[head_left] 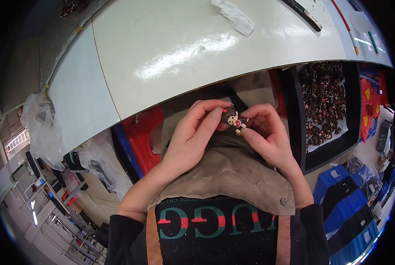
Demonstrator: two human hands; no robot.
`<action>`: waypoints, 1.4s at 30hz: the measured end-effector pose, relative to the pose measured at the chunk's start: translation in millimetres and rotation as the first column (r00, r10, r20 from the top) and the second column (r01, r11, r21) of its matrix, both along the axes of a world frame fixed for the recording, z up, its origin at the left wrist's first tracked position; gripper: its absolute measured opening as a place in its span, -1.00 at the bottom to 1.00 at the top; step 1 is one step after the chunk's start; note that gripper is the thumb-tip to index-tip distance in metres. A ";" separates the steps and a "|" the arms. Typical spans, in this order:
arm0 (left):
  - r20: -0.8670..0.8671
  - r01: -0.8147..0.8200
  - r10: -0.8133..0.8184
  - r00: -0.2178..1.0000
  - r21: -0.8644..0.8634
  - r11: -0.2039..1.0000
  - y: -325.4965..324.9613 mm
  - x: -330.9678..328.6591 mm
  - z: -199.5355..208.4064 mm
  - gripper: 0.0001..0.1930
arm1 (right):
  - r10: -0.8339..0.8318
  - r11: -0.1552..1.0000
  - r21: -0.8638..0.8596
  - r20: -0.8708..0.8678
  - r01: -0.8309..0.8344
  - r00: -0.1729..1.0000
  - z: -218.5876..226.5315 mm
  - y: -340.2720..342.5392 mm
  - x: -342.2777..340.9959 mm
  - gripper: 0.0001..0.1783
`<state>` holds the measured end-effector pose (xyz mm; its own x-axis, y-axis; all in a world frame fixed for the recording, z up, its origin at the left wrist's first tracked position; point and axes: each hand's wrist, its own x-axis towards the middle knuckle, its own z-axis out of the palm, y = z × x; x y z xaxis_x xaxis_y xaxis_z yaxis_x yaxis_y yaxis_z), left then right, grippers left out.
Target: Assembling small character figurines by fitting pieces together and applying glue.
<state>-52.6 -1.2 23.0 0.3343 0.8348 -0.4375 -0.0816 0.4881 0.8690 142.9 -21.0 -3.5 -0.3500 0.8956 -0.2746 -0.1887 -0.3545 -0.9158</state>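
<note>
A small doll figurine with dark brown hair, a pale face and red details is held between my two hands, above my lap and just below the table edge. My left hand pinches its hair end between thumb and fingers. At the other end, the thumb and fingers of my right hand close around its body and legs. Beneath both hands lies a brown apron. My fingers cover parts of the figurine.
A black tray at the right holds many similar dark figurines. On the white table lie a crumpled white wipe, a black cutter-like tool and a red brush. Blue bins stand at the lower right.
</note>
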 end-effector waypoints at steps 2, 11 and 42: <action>-0.020 -0.007 0.006 1.000 -0.049 0.999 -0.4 0.1 1.0 -0.71 | 0.008 0.999 -0.033 -0.025 -0.009 1.000 -0.8 -1.1 0.0 -0.67; 0.001 -0.030 0.030 1.000 -0.053 0.998 -2.8 1.4 -0.1 -0.71 | -0.043 0.994 -0.107 -0.067 0.036 0.997 2.8 -2.3 -2.5 -0.68; -0.141 0.151 -0.127 0.982 0.177 0.972 11.6 -12.5 30.7 -0.83 | -0.147 0.988 -0.048 0.053 0.149 0.988 -28.8 3.6 19.8 -0.73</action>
<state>-65.1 10.4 53.7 0.4042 0.8549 -0.3252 0.0933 0.3151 0.9445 162.7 -17.4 -32.3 -0.1997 0.9208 -0.3350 -0.1981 -0.3728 -0.9065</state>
